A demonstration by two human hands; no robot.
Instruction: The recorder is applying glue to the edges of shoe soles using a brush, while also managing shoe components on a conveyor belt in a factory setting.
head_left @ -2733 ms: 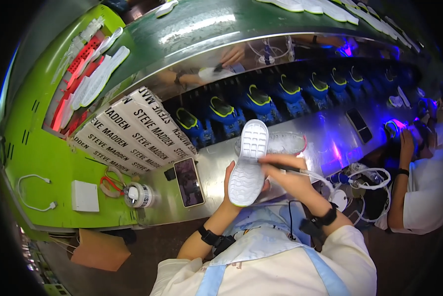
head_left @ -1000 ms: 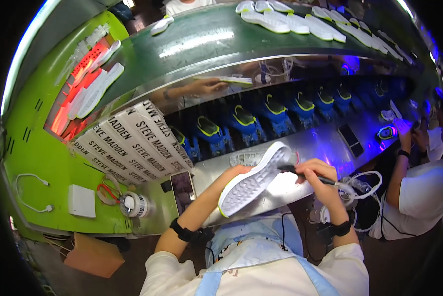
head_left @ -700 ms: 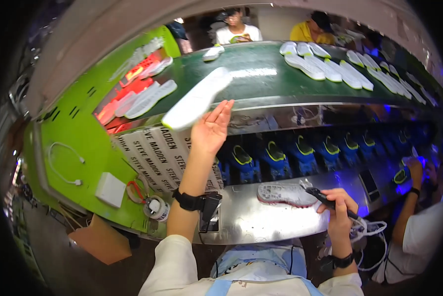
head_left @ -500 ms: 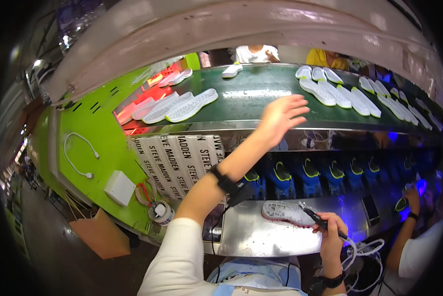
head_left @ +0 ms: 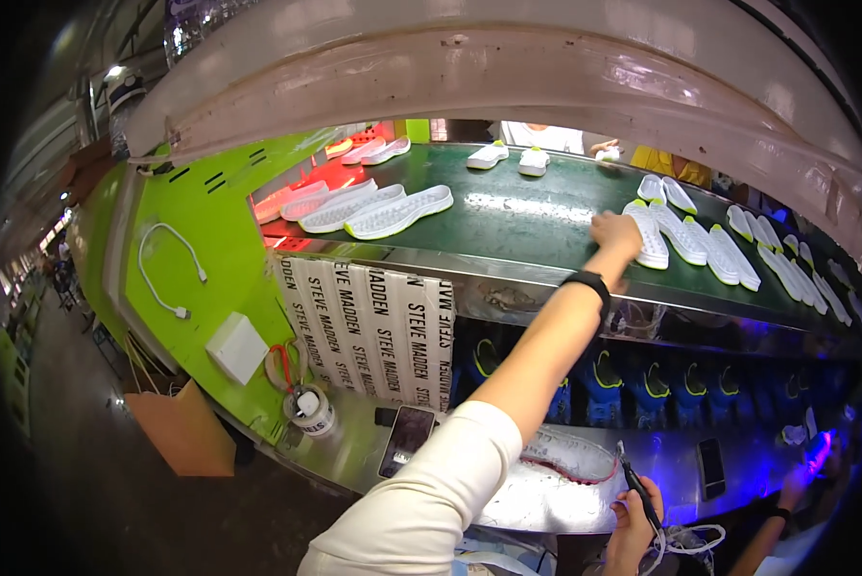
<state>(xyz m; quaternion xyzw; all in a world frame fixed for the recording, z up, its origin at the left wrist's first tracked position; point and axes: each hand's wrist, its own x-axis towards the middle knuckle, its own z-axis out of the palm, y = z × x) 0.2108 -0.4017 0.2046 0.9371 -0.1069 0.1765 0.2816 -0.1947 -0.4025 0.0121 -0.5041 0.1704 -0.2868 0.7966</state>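
My left hand [head_left: 618, 235] is stretched over the green conveyor belt [head_left: 517, 245], fingers curled against the left edge of a white shoe sole [head_left: 650, 240] with a lime tip; its fingertips are partly hidden. This sole is the leftmost in a row of several. Low on the right, my right hand [head_left: 633, 523] grips a black pen-shaped tool [head_left: 640, 490] with a thin metal tip and a white cable. The tip points up beside a greyish sole with a red edge [head_left: 575, 453], which lies on the steel worktop [head_left: 546, 499], partly behind my left sleeve.
More white soles [head_left: 397, 211] lie at the belt's left, by a red-lit opening. Blue shoes [head_left: 604, 384] line the dark shelf below. Phones [head_left: 711, 468], a jar [head_left: 311, 411] and a white box [head_left: 237, 348] stand about. A co-worker's arm [head_left: 781, 509] is at right.
My left hand has gone from spread above the belt to curled at the row of soles. The view has shifted. Another small sole now shows at the belt's far side.
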